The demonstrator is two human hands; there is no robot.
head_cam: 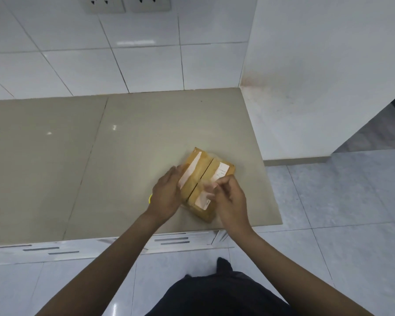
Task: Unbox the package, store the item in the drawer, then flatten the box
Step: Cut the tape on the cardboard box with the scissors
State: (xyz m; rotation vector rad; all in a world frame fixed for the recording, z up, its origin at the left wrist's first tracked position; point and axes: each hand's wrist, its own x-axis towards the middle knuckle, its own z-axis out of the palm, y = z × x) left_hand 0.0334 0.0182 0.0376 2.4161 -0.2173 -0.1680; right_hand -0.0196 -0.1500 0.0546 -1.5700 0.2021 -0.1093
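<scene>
Brown box (206, 179) lying on the counter (132, 142) at about five o'clock, being pressed on its nine o'clock side by the flat left hand (165, 197), tape being pinched on top by the right hand (229, 197)

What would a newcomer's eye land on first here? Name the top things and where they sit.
First, the small brown cardboard box with white labels, near the right front corner of the glossy beige counter. Next, the two hands on it: the left hand flat against its left side, the right hand picking at its top, blurred. A bit of yellow peeks out beside the left hand.
</scene>
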